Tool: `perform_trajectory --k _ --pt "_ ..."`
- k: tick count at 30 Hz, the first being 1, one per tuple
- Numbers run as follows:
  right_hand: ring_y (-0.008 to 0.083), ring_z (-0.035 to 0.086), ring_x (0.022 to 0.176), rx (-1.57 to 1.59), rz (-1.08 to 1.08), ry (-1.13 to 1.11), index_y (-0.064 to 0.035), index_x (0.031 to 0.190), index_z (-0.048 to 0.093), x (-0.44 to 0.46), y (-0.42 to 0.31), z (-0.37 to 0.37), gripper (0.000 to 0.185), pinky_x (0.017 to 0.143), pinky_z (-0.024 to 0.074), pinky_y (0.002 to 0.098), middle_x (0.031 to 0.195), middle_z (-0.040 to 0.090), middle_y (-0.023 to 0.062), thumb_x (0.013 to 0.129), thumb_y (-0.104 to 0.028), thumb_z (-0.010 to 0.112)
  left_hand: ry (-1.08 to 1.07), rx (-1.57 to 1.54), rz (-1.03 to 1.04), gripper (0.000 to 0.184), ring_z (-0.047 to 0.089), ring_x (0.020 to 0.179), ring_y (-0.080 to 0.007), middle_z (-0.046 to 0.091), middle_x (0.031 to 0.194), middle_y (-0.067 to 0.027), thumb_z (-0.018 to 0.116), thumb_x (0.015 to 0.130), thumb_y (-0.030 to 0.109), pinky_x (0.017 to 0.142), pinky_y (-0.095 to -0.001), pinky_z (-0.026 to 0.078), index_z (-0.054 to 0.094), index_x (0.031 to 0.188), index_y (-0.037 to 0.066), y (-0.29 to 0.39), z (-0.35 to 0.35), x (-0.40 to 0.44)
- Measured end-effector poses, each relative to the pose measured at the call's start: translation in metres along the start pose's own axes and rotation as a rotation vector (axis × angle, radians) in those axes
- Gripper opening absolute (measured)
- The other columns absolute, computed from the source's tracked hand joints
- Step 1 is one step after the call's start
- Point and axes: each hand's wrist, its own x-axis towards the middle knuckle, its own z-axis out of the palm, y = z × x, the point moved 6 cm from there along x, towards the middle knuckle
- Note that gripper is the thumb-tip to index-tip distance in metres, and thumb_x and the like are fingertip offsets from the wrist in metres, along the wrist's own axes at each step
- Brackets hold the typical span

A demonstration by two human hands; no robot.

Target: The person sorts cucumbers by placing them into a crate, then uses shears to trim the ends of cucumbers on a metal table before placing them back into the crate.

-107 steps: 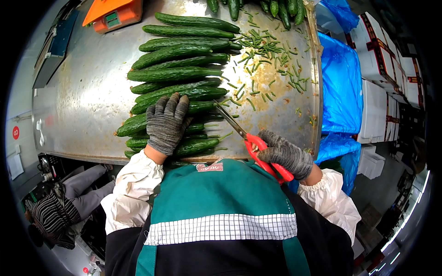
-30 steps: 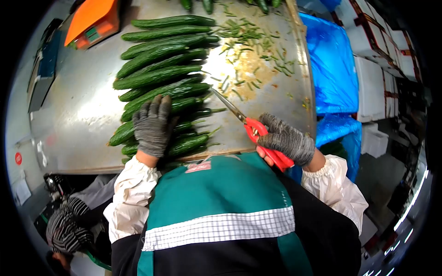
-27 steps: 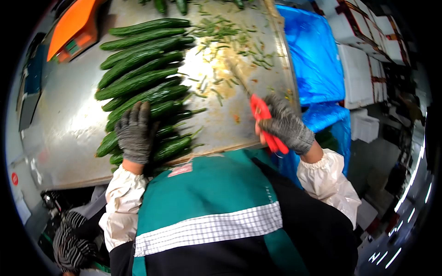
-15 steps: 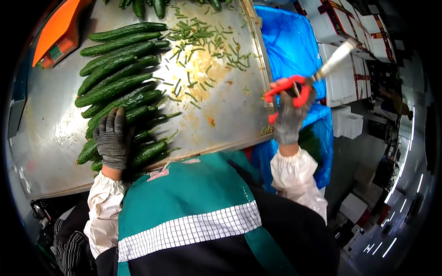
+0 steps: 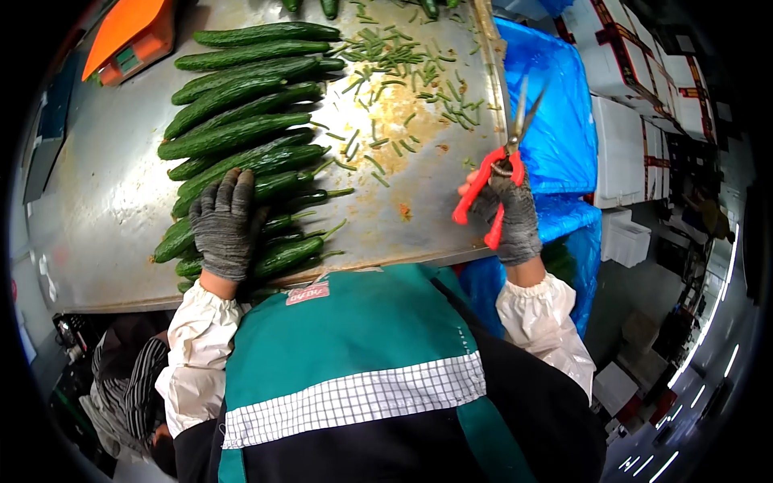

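1. Your left hand (image 5: 224, 221), in a grey knitted glove, lies on the near part of the row of cucumbers (image 5: 233, 135). Its fingers are extended, close together, and point away from you.
2. The palm is turned down and hidden, so I cannot tell if this hand grips a cucumber or only rests on it.
3. Your right hand (image 5: 515, 213), in the same kind of glove, holds the red scissors (image 5: 510, 148) by the handles. The blades are spread apart and point away from you, in front of the blue plastic (image 5: 555, 121).
4. The cucumbers lie side by side on the metal table (image 5: 113, 161), a little tilted, with many stem ends toward your right. Several near ones have long stems, and your left hand covers part of them.
5. Many short green cuttings (image 5: 390, 52) are scattered on the table, to the right of the row's far part.
6. An orange scale (image 5: 133, 32) stands at the far left of the table.
7. At the right, beyond the blue plastic, there are white boxes (image 5: 616, 145) with dark tape.
8. Behind your left sleeve (image 5: 196, 338), a person in striped clothes (image 5: 145, 378) is partly visible.
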Motion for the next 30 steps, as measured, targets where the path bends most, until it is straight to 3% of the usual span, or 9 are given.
perform_trajectory --k 2,4,6,8,12,13,19,22,30 --pt "0.0259 0.060 0.078 -0.032 0.116 -0.044 -0.0043 0.110 0.042 -0.004 0.005 0.005 0.042 0.063 0.0507 0.0349 0.089 0.056 0.0129 0.075 -0.019 0.060 0.000 0.006 -0.001 0.053 0.048 0.097 -0.0255 0.051 0.112 -0.0059 0.064 0.068 0.031 0.080 -0.0412 0.036 0.047 0.115 0.014 -0.001 -0.002 0.001" --pt "0.0239 0.059 0.076 -0.398 0.314 -0.240 -0.0038 0.114 0.041 -0.020 0.006 0.025 0.047 0.063 0.0500 0.0324 0.088 0.056 0.0121 0.073 -0.016 0.060 0.012 -0.012 0.010 0.053 0.048 0.097 -0.0253 0.051 0.112 -0.0060 0.064 0.067 0.032 0.080 -0.0410 0.036 0.048 0.115 0.014 -0.001 0.000 0.000" --pt "0.0195 0.059 0.072 -0.460 0.356 -0.295 -0.0028 0.116 0.041 -0.032 0.011 0.031 0.050 0.063 0.0483 0.0291 0.087 0.055 0.0109 0.072 -0.015 0.061 -0.001 -0.004 0.008 0.053 0.048 0.097 -0.0251 0.051 0.112 -0.0059 0.064 0.067 0.032 0.079 -0.0409 0.036 0.048 0.114 0.014 -0.001 -0.001 0.001" --pt "0.0152 0.057 0.074 -0.846 0.320 -0.410 -0.0006 0.110 0.044 -0.038 0.017 0.034 0.042 0.058 0.0464 0.0290 0.087 0.055 0.0121 0.074 -0.016 0.061 -0.004 -0.017 0.001 0.053 0.048 0.097 -0.0251 0.051 0.111 -0.0057 0.064 0.067 0.032 0.079 -0.0410 0.036 0.048 0.114 0.014 -0.001 0.000 0.001" --pt "0.0171 0.057 0.076 -1.036 0.550 -0.455 -0.0009 0.107 0.047 -0.046 0.022 0.044 0.042 0.066 0.0457 0.0313 0.083 0.056 0.0147 0.073 -0.019 0.064 -0.018 -0.013 0.000 0.054 0.047 0.099 -0.0269 0.051 0.113 -0.0080 0.063 0.069 0.030 0.082 -0.0406 0.035 0.046 0.117 0.012 -0.001 0.000 0.000" --pt "0.0234 0.058 0.076 -1.104 0.439 -0.504 -0.0005 0.103 0.049 -0.045 0.026 0.045 0.040 0.070 0.0448 0.0342 0.083 0.058 0.0153 0.074 -0.024 0.063 -0.020 -0.010 -0.004 0.054 0.047 0.099 -0.0269 0.051 0.113 -0.0080 0.063 0.069 0.030 0.082 -0.0406 0.035 0.046 0.117 0.012 -0.002 0.000 0.000" --pt "0.0289 0.058 0.072 -1.157 0.037 -0.581 0.0000 0.097 0.053 -0.038 0.050 0.056 0.039 0.067 0.0446 0.0359 0.081 0.058 0.0179 0.075 -0.031 0.060 -0.030 -0.013 -0.008 0.053 0.046 0.098 -0.0266 0.050 0.115 -0.0069 0.062 0.070 0.031 0.081 -0.0396 0.035 0.046 0.117 0.013 -0.003 0.001 -0.001" --pt "0.0288 0.058 0.073 -1.066 0.305 -0.503 -0.0003 0.096 0.052 -0.037 0.059 0.062 0.038 0.068 0.0443 0.0361 0.080 0.058 0.0187 0.075 -0.031 0.060 -0.026 -0.016 -0.011 0.052 0.046 0.099 -0.0267 0.050 0.115 -0.0070 0.061 0.071 0.031 0.082 -0.0397 0.034 0.046 0.117 0.013 -0.002 0.001 -0.002" --pt "0.0216 0.057 0.065 -1.009 0.300 -0.497 -0.0007 0.092 0.052 -0.040 0.058 0.079 0.034 0.063 0.0442 0.0333 0.073 0.057 0.0145 0.076 -0.029 0.060 0.010 -0.028 -0.012 0.050 0.046 0.099 -0.0244 0.050 0.113 -0.0048 0.063 0.068 0.032 0.081 -0.0414 0.035 0.048 0.113 0.016 -0.003 0.002 -0.005"
